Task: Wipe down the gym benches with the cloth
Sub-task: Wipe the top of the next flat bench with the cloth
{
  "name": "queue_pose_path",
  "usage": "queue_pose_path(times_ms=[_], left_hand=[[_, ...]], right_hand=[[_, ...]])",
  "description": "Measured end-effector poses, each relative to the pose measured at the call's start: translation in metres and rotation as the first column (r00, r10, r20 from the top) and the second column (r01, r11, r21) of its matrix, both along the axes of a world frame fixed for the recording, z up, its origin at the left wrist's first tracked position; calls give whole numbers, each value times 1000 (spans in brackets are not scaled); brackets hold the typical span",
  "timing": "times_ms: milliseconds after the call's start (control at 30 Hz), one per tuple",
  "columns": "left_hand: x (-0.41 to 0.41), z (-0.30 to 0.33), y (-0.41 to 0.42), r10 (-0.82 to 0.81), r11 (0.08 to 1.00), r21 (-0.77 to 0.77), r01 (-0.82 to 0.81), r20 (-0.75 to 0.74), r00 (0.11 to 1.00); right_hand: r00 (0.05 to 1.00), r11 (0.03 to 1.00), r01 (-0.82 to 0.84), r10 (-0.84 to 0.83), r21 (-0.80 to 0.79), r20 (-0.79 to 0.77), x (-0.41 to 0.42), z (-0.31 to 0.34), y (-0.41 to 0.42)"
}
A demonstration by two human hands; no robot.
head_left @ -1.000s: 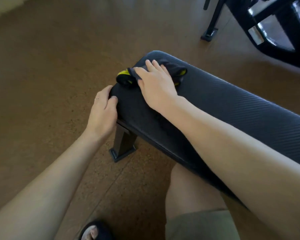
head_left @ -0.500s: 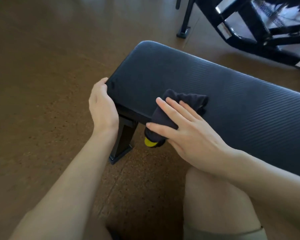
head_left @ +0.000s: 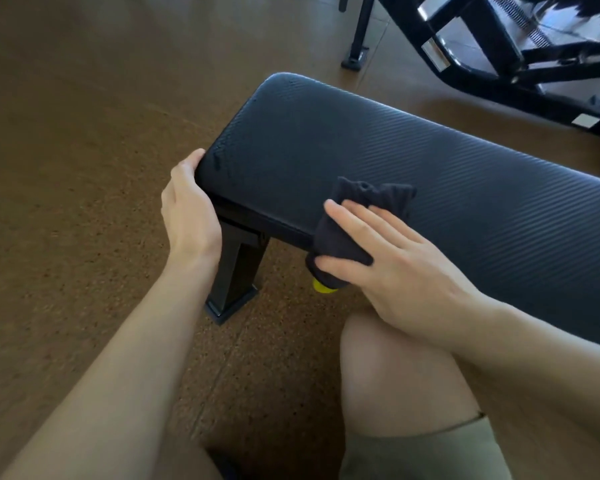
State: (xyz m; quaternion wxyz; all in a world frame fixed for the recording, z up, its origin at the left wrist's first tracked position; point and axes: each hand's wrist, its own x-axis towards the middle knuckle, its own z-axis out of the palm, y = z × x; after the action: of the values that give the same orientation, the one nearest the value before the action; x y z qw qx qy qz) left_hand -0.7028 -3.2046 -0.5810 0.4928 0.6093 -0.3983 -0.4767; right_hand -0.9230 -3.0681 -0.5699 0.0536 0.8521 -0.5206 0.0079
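Kneeling beside the bench, the person has a bare knee (head_left: 392,368) and olive shorts at the near edge of the view, with both forearms reaching forward over the brown speckled cork-like floor (head_left: 84,168). The right hand (head_left: 392,258) lies flat with straight fingers on the dark bunched cloth with a yellow patch (head_left: 340,237), pressing it against the near long edge of the black ribbed padded gym bench (head_left: 378,147); the thumb sits low on the cloth where it drapes over the side, and the yellow bit pokes out below. The hand pins the cloth rather than clenching it. The left hand (head_left: 187,209) curls round the near corner of the pad, above the black square steel leg (head_left: 236,271), and grips it to steady the bench.

To do this stroke well, I would judge that the cloth wants spreading flatter under the palm, since a bunched wad touches little of the surface. Long overlapping passes along the ribs, not across them, should lift sweat from the grooves. The rolled side edge and the rounded far end deserve the same pressure as the top. The bracing hand covers its corner, so that patch needs a pass once the hand shifts.

Beyond the bench stands a black steel machine frame with a coiled spring (head_left: 499,46), well apart from it.
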Motion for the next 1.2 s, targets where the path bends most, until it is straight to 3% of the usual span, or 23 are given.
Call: queue_pose_path(times_ms=[133,367,567,800,900,967,1067,1133,1200], left_hand=[[-5,2,2,3,1000,-22,-2,22,1000],[-9,-8,1,16,999,-37,-15,27,999],[-8,-15,1,38,996,-76,-36,30,999],[-3,-26,2,-14,989,-143,24,71,997],[-4,-28,3,-22,986,-163,36,86,996],[-7,-29,5,-10,984,-176,21,68,998],[-11,-29,5,15,984,-180,-10,27,1000],[-10,-30,2,22,987,-159,-25,-17,1000],[-6,-29,-1,30,992,-119,-45,-126,992]], right_hand=[[992,989,118,-122,90,36,-5,8,27],[995,992,86,-81,-91,50,43,-9,-33],[995,993,86,-81,-82,66,37,-7,-24],[989,995,92,-96,44,112,-46,5,59],[990,989,122,-127,80,59,-68,13,84],[977,985,131,-147,110,153,-59,8,75],[971,998,35,-44,42,234,-26,6,31],[986,995,-91,95,-31,135,2,0,-12],[975,988,-149,153,-40,162,29,-7,-51]])
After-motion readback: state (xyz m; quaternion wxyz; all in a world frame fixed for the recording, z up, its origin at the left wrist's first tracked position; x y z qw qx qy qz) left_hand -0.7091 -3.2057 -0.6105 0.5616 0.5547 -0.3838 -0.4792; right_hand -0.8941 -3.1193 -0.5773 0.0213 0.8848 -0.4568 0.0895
